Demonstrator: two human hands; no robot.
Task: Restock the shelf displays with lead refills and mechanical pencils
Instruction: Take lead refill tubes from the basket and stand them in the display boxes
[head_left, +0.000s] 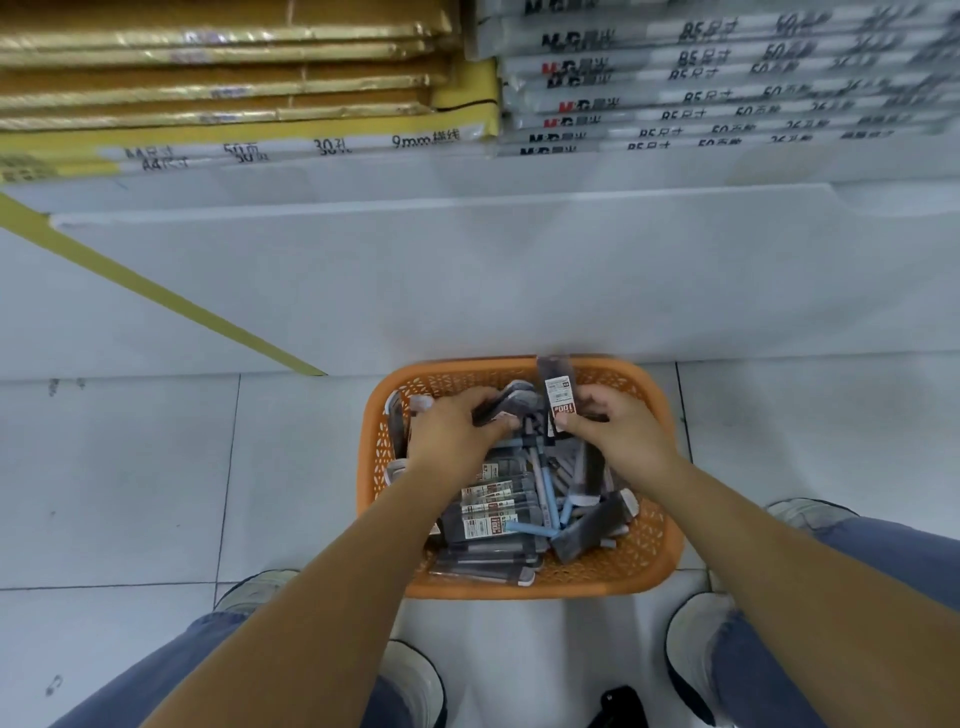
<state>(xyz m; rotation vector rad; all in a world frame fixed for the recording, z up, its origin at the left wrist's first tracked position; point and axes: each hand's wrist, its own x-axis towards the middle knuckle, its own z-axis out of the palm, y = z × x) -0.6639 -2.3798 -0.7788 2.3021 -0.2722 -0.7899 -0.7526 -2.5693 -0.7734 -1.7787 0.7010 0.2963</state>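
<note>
Head view is showing a person bending over an orange basket (652, 566), which is standing on the tiled floor (130, 467) just in front of the white shelf base (467, 270). The left hand (454, 428) is curling its fingers around a few dark packets (501, 408) at the far end of the basket. The right hand (618, 428) is pinching one lead refill packet (558, 392) and holding it upright. More refill packets (488, 506) and light blue mechanical pencils (540, 526) are lying inside the basket.
</note>
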